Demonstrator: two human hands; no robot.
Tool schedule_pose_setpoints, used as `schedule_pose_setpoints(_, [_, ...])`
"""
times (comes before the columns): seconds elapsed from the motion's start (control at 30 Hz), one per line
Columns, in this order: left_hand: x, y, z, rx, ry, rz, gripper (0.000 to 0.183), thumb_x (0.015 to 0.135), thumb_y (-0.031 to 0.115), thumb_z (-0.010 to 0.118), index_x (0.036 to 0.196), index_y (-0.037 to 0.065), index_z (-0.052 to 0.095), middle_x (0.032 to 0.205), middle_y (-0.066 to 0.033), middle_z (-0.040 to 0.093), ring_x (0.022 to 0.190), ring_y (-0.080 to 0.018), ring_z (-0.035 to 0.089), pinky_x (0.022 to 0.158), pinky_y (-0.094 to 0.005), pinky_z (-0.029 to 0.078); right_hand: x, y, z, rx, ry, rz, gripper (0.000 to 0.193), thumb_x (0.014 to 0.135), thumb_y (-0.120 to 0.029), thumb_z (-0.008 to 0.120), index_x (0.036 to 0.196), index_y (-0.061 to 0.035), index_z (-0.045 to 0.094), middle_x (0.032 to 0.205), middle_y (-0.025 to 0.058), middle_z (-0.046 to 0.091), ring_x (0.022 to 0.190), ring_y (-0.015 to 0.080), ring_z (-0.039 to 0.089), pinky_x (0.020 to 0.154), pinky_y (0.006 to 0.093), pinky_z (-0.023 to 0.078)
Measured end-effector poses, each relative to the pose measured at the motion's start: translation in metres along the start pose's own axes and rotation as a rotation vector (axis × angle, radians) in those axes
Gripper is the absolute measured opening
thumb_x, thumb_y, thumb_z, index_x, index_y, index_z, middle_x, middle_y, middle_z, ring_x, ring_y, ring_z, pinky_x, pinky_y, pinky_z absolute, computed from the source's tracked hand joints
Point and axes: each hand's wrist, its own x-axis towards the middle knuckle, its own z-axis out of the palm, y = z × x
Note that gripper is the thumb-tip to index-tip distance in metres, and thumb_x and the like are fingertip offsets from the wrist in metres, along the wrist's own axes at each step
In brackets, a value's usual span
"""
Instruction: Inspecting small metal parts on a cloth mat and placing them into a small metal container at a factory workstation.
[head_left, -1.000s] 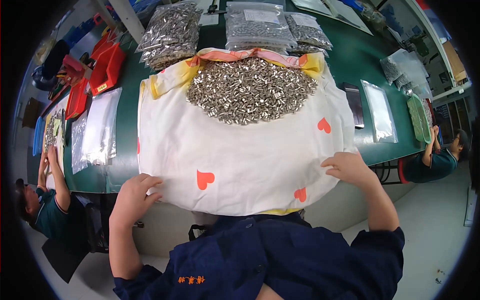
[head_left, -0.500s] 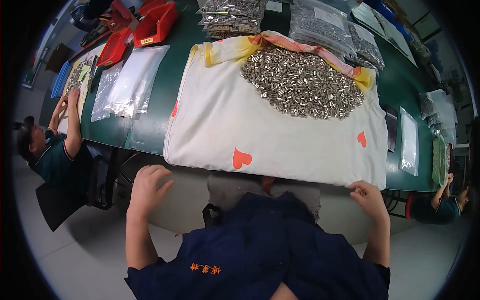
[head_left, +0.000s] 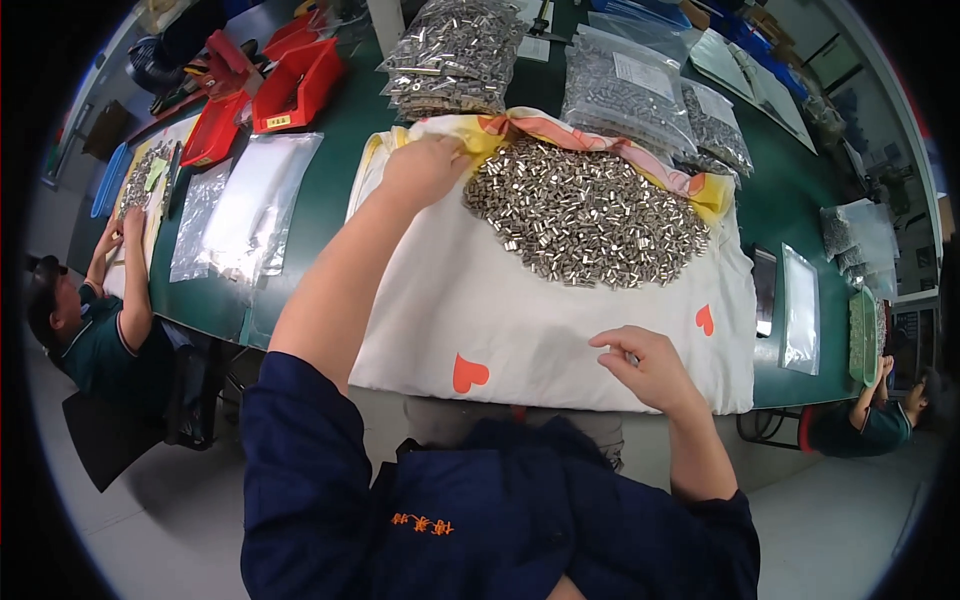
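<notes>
A white cloth (head_left: 560,350) with red hearts and a bunched, yellow-and-pink far edge is spread on the table in front of me. On its far half lies a heap of small shiny metal cylinders (head_left: 590,220). My left hand (head_left: 425,172) reaches across to the cloth's far left edge, its fingers bent onto the bunched fabric beside the heap; the fingertips are partly hidden. Over the near right part of the cloth is my right hand (head_left: 645,368), thumb and forefinger apart. A small grey spot shows between its fingers, too small to make out.
Clear bags of metal parts (head_left: 455,60) and more filled bags (head_left: 630,90) stand behind the cloth. Red bins (head_left: 300,85) and flat plastic bags (head_left: 250,205) lie left; a dark phone-like object (head_left: 764,290) and a clear bag (head_left: 800,310) lie right. Co-workers sit on both sides.
My left hand has gone from beside the table's near edge to the cloth's far left edge. My right hand has left the cloth's near right corner and moved inward over it.
</notes>
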Motion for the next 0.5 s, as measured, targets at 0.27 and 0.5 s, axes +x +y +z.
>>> schedule_pose_setpoints(0.27, [0.035, -0.014, 0.016, 0.166, 0.233, 0.107, 0.029, 0.082, 0.022, 0.056, 0.108, 0.01, 0.056, 0.105, -0.0098, 0.055, 0.091, -0.0295, 0.058, 0.078, -0.04, 0.047, -0.005, 0.023, -0.008, 0.152, 0.131, 0.142, 0.018, 0.08, -0.006, 0.061, 0.097, -0.0048, 0.064, 0.072, 0.0021, 0.058, 0.061, 0.0088, 0.047, 0.058, 0.0229, 0.041])
schedule_pose_setpoints(0.5, [-0.026, -0.018, -0.007, -0.124, 0.345, 0.135, 0.032, 0.081, 0.016, 0.057, 0.112, 0.009, 0.054, 0.116, -0.0109, 0.054, 0.1, -0.0317, 0.055, 0.084, -0.0376, 0.046, -0.013, 0.04, -0.015, 0.189, 0.223, 0.172, 0.018, 0.081, -0.006, 0.059, 0.098, -0.0048, 0.062, 0.068, -0.0006, 0.054, 0.06, 0.0068, 0.044, 0.056, 0.0218, 0.039])
